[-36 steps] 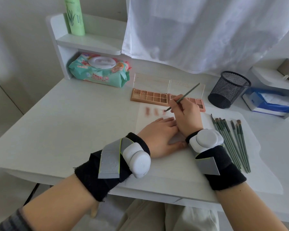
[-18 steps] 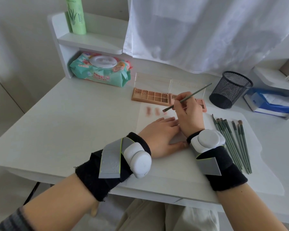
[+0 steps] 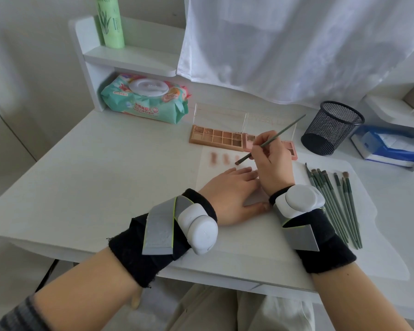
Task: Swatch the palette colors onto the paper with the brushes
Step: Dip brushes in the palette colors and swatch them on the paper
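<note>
On the white desk (image 3: 105, 177), left hand (image 3: 227, 194) flat on paper (image 3: 225, 230), right-hand fingers (image 3: 261, 144) pinching a brush (image 3: 273, 140).

Little print legible — one number only

The wipes pack (image 3: 145, 99) on the bench carries a band of white characters across its front, too small to read, ending in what looks like "80". The green bottle (image 3: 110, 22) on the shelf has dark lettering at its top, cut off by the frame edge — unreadable.
</note>
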Available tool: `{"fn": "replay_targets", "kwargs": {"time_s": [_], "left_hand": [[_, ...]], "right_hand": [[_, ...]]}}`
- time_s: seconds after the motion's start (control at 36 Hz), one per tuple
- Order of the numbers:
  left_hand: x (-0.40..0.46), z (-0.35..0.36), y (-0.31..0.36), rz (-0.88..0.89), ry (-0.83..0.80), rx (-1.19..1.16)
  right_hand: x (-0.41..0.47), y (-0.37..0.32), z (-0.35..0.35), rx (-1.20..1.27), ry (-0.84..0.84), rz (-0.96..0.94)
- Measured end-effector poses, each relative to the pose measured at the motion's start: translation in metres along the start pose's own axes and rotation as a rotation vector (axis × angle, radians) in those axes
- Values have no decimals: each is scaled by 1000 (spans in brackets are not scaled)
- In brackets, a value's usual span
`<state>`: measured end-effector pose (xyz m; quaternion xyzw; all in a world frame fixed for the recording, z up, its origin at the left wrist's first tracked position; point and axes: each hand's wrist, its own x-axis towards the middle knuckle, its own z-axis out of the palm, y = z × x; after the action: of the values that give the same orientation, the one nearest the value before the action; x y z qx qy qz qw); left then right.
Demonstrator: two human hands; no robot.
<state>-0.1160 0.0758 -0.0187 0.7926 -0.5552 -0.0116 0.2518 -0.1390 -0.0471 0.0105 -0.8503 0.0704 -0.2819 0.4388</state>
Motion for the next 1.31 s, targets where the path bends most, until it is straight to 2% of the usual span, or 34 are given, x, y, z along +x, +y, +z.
{"fn": "replay_targets", "kwargs": {"time_s": [0.67, 0.89, 1.08, 1.31], "left_hand": [[0, 2, -2, -3, 4, 11], [0, 2, -2, -12, -8, 14], [0, 2, -2, -3, -1, -3], [-1, 2, -1, -4, 1, -4]], "right_hand": [[0, 2, 1, -74, -51, 14], [-2, -2, -1, 19, 4, -1], [-2, -1, 0, -31, -42, -5], [-1, -1, 0, -50, -14, -32]]}}
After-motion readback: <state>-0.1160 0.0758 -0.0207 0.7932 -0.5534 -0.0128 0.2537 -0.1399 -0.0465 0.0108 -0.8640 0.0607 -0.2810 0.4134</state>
